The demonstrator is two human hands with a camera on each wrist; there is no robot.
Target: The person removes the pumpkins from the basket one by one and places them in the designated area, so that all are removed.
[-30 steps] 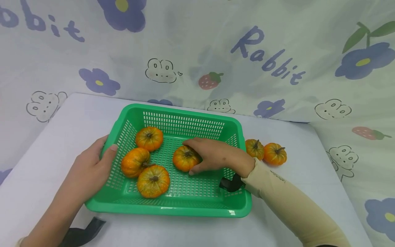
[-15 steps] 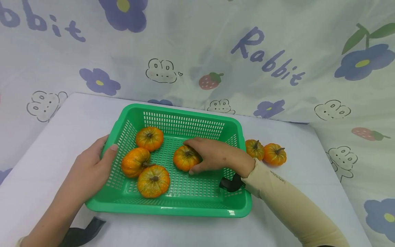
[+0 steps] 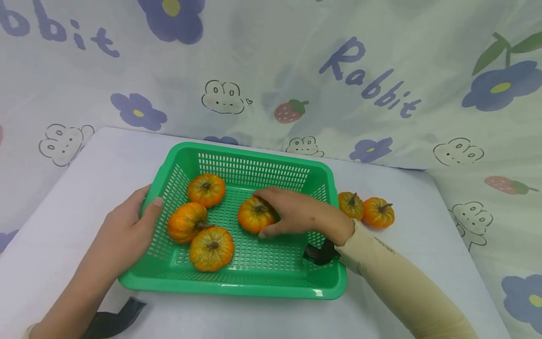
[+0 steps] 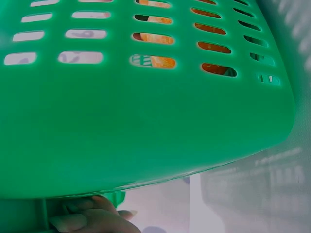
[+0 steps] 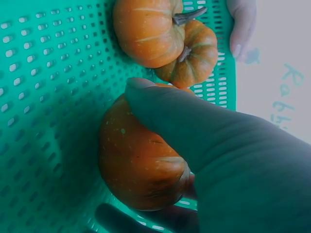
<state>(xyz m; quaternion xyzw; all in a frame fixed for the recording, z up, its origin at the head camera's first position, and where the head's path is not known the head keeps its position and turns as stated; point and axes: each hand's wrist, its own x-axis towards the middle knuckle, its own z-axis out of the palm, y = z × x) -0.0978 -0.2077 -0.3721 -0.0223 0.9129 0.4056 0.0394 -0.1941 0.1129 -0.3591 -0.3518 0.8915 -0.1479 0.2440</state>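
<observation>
A green plastic basket (image 3: 237,289) with slotted walls sits on the white table. My left hand (image 3: 129,230) grips its left rim, thumb on top; in the left wrist view its fingers (image 4: 97,219) show below the basket wall. Inside the basket, right of centre, my right hand (image 3: 294,212) holds a small orange pumpkin (image 3: 253,216), thumb on the near side and fingers at the far side. The right wrist view shows the thumb lying along this pumpkin (image 5: 136,155). Three more pumpkins rest at the basket's left: one at the back (image 3: 206,190), one against the wall (image 3: 186,222), one in front (image 3: 211,249).
Two small pumpkins, one greenish orange (image 3: 350,205) and one brighter orange (image 3: 378,213), lie side by side on the table beyond the basket's right wall. A white cloth (image 3: 262,70) printed with flowers and rabbits hangs behind the table and along its sides.
</observation>
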